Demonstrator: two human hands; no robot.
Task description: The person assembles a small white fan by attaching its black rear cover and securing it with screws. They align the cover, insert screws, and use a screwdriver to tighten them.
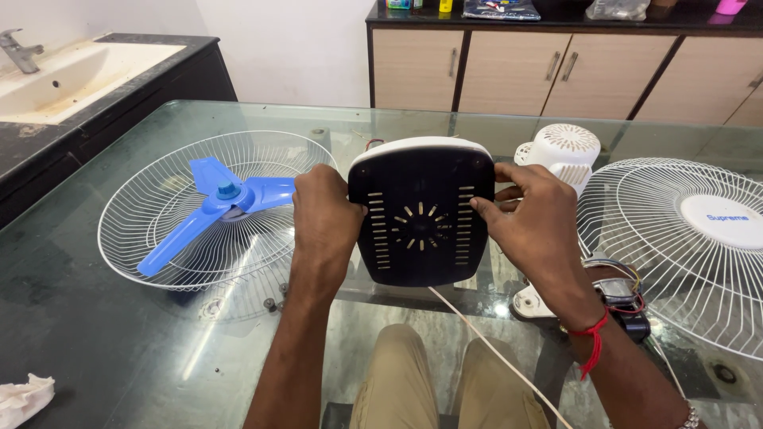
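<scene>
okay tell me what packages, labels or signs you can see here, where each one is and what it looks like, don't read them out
Round white badge: middle of the fan guard by the right hand, small blue lettering.
Flat blue printed packet: back counter, middle.
Clear plastic bag: back counter, right of the packet, crumpled.
Small containers: back counter, left end, cut off by the frame.
No screens in view.

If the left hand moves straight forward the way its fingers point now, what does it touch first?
The left hand, gripping the black vented base panel, points away across the glass table. Past the panel's edge the way looks free; the blue fan blade lies to its left, though depth is unclear.
</scene>
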